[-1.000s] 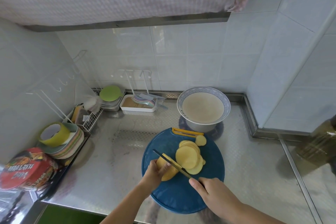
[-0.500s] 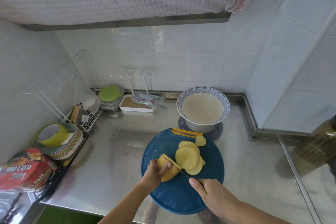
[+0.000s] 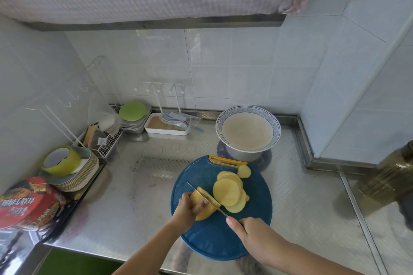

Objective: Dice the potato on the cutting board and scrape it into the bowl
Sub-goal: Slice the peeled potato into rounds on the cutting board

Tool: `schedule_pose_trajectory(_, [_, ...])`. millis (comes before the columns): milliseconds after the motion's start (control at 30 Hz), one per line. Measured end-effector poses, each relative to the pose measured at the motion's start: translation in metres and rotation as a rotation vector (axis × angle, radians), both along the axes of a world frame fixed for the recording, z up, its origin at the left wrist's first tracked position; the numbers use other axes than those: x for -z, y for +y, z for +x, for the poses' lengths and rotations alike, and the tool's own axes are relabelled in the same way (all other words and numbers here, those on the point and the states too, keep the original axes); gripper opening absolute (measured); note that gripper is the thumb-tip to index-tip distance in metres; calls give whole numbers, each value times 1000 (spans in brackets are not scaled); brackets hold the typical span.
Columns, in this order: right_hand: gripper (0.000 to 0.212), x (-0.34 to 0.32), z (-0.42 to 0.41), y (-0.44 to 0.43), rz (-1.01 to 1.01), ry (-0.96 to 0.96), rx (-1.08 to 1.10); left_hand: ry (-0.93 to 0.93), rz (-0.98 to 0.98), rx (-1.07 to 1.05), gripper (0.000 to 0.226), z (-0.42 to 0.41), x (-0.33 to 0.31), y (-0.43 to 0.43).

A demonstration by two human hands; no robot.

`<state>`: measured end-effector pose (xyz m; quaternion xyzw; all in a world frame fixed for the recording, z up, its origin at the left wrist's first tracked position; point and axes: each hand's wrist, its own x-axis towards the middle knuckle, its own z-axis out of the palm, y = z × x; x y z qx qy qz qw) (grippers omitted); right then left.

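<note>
A round blue cutting board [image 3: 214,239] lies on the steel counter. On it, my left hand [image 3: 186,209] grips the uncut end of a yellow potato [image 3: 201,205]. My right hand [image 3: 252,233] holds a knife [image 3: 207,196], whose blade stands in the potato just right of my left fingers. Several cut potato slices [image 3: 230,192] lean in a fanned stack to the right of the blade, with one small slice [image 3: 244,171] apart near the board's far edge. A blue-rimmed bowl [image 3: 248,130] stands just behind the board.
A yellow peeler [image 3: 224,161] lies at the board's far edge. A stack of plates with a green cup [image 3: 67,167], a wire rack [image 3: 100,138] and a white tray [image 3: 167,126] line the left and back. A red packet [image 3: 26,203] sits front left, a dark bottle [image 3: 393,178] at right.
The knife has worked down into the potato for another slice. My left hand has stayed on the potato's end. The view has shifted slightly.
</note>
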<state>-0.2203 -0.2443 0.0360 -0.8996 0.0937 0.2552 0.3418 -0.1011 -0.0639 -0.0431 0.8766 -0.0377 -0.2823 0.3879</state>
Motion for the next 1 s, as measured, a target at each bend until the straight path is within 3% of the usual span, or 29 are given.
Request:
schedule_pose_trajectory(167, [55, 0, 0, 1, 1, 15, -1, 12, 27, -16, 33, 2, 4, 1])
schedule_pose_trajectory(533, [55, -3, 2, 1, -15, 41, -15, -63, 64, -26, 51, -2, -3, 2])
schedule_pose_trajectory(1000, [57, -4, 6, 3, -3, 34, -1, 26, 38, -21, 46, 2, -8, -3])
